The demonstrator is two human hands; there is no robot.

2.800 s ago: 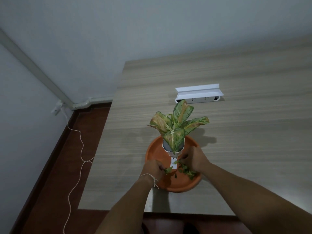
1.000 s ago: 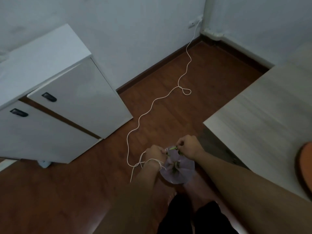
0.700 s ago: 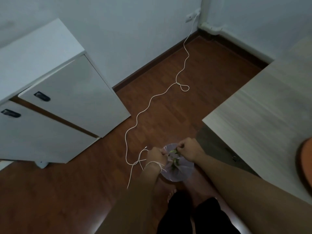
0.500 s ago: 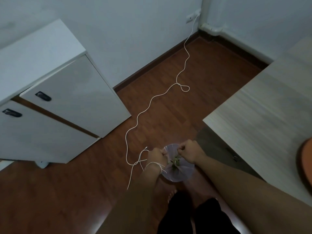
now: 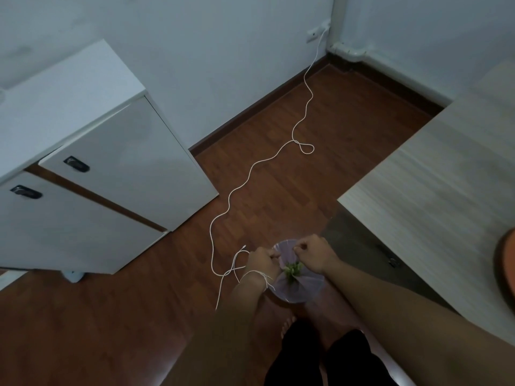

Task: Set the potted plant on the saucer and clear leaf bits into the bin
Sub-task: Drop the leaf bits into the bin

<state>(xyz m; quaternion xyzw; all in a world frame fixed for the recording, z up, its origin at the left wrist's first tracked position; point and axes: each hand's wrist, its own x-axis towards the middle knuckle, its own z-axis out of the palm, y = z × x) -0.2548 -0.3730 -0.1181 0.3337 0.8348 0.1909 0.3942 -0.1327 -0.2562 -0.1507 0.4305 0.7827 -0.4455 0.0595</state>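
Head view: we find the bin (image 5: 302,288) on the floor (image 5: 278,176) directly beneath both hands, the leaf bits (image 5: 292,270) already within it. Left hand (image 5: 262,264) and right hand (image 5: 313,256) are loosely curled, apparently empty (fingertips indistinct), equally near. Worktop (image 5: 434,190) lies at 2 o'clock, the saucer (image 5: 505,271) at its edge.

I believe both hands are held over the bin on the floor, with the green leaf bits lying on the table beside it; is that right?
Not quite. The head view shows the green leaf bits inside the bin, not on the table. Both the left hand and right hand are indeed over the bin on the floor.
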